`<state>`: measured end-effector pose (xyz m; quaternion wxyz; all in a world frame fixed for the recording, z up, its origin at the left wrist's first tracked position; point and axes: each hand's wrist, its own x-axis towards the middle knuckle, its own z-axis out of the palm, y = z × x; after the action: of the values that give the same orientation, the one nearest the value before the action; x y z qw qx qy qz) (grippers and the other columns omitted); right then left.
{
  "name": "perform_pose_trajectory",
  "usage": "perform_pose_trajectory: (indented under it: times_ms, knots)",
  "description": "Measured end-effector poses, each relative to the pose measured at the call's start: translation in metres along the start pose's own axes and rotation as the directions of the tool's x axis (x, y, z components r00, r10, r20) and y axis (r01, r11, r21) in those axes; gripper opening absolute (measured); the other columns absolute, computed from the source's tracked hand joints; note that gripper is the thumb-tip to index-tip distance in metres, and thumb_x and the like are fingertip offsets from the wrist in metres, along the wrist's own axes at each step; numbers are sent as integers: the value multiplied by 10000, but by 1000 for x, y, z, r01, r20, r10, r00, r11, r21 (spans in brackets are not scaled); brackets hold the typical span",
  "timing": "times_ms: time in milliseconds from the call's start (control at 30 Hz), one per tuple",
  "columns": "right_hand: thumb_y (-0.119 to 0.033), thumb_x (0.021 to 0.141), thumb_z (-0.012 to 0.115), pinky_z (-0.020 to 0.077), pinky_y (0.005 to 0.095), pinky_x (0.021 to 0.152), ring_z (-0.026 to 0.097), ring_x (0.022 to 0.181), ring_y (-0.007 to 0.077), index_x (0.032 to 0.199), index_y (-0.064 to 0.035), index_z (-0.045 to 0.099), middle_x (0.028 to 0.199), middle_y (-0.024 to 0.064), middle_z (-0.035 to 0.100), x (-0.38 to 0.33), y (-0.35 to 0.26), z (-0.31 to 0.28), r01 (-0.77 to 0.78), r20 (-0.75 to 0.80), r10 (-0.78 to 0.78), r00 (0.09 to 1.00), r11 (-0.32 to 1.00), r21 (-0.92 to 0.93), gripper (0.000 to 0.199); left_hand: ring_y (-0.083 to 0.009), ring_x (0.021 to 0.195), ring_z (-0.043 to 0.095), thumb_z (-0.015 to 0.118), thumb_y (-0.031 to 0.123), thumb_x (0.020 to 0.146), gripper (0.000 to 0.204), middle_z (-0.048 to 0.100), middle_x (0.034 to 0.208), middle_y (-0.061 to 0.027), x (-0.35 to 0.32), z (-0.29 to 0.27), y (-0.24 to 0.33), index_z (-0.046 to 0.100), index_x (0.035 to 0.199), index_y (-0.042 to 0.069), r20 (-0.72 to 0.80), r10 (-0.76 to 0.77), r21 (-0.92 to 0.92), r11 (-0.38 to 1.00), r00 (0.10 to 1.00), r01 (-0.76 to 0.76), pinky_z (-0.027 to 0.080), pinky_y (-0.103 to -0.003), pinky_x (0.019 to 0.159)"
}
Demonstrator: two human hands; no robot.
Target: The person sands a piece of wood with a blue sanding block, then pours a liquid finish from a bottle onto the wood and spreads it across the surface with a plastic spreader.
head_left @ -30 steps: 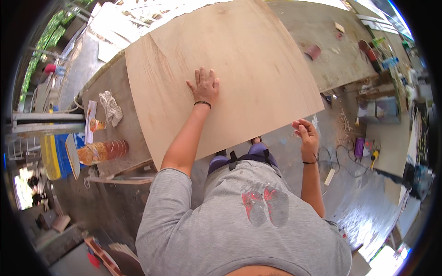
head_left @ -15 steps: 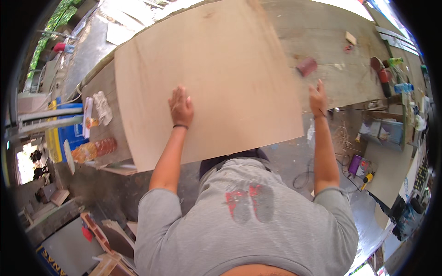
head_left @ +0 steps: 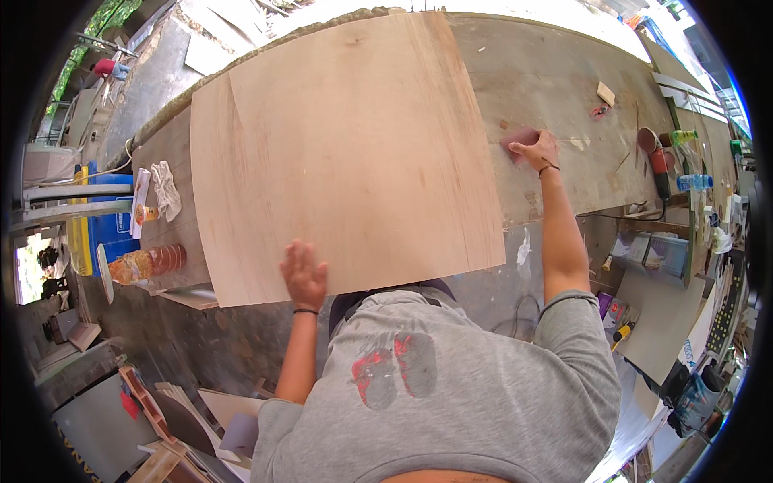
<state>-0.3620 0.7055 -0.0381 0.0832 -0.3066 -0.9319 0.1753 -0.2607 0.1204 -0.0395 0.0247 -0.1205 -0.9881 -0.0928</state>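
A large plywood sheet (head_left: 346,153) lies flat on the tabletop (head_left: 564,72), covering most of its left and middle part; the sheet's near edge overhangs the tabletop's front edge slightly toward the person. The left hand (head_left: 303,274) rests palm-down on the sheet at its near edge, fingers spread and flat, grasping nothing. The right hand (head_left: 535,149) is stretched out to the bare tabletop just beside the sheet's right edge; its fingers are curled over a small reddish-brown sanding pad (head_left: 517,138), pressing it onto the surface; whether the pad is fully gripped or merely held down I cannot tell. A dark band sits on each wrist.

Left of the sheet, on the uncovered strip of tabletop: 1 crumpled white rag (head_left: 167,189); 1 plastic bottle of orange-brown liquid (head_left: 149,262) lying on its side near the front corner. Right of the right hand: 1 small wooden block (head_left: 605,93); 1 red power tool (head_left: 656,157) near the far right end; 1 clear bottle (head_left: 694,182) just beyond it. A blue and yellow container (head_left: 93,229) stands below the left end, apart from the tabletop. The person wears a grey shirt (head_left: 451,402).
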Motion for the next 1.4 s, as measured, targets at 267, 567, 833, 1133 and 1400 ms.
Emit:
perform_pose_trajectory:
  times_ms: [267, 567, 833, 1133, 1400]
  knots:
    - [-191, 750, 654, 481, 331, 564, 629, 614, 249, 842, -85, 628, 721, 106, 648, -44, -116, -27, 317, -299, -197, 934, 843, 434, 143, -308, 1316, 258, 488, 388, 878, 510, 304, 1418, -121, -36, -10, -85, 436, 1305, 116, -194, -412, -49, 911, 890, 410, 215, -515, 1023]
    - [1, 718, 573, 334, 415, 1008, 408, 1222, 305, 1197, -2, 479, 1237, 159, 501, -221, -226, 56, 707, 46, -761, 647, 622, 338, 488, -263, 1339, 211, 456, 468, 872, 575, 272, 1432, -93, -15, -17, -149, 410, 1310, 96, -201, -680, -26, 723, 705, 691, 205, -535, 1032]
    - [-74, 779, 576, 304, 447, 1013, 404, 1226, 313, 1086, -11, 590, 1211, 129, 534, -242, -223, 69, 639, -10, -666, 746, 710, 296, 314, -309, 1146, 434, 482, 440, 859, 537, 487, 1226, -133, 22, -42, -200, 489, 1185, 13, -320, -706, -27, 673, 632, 739, 356, -452, 927]
    - [-151, 857, 509, 225, 463, 1049, 323, 1285, 286, 1183, -16, 522, 1323, 116, 435, -232, -323, 104, 730, 145, -735, 663, 677, 96, 353, -356, 1043, 502, 473, 448, 863, 525, 533, 1133, -193, 22, -28, -214, 500, 1141, 3, -280, -721, -109, 680, 635, 725, 408, -476, 823]
    - [-168, 882, 460, 228, 515, 1028, 349, 1268, 281, 1195, -46, 513, 1326, 90, 439, -272, -343, 103, 687, 123, -681, 722, 727, -2, 340, -341, 1033, 503, 473, 467, 859, 549, 534, 1118, -180, 20, -29, -215, 469, 1157, 6, -274, -677, -106, 727, 683, 678, 415, -470, 775]
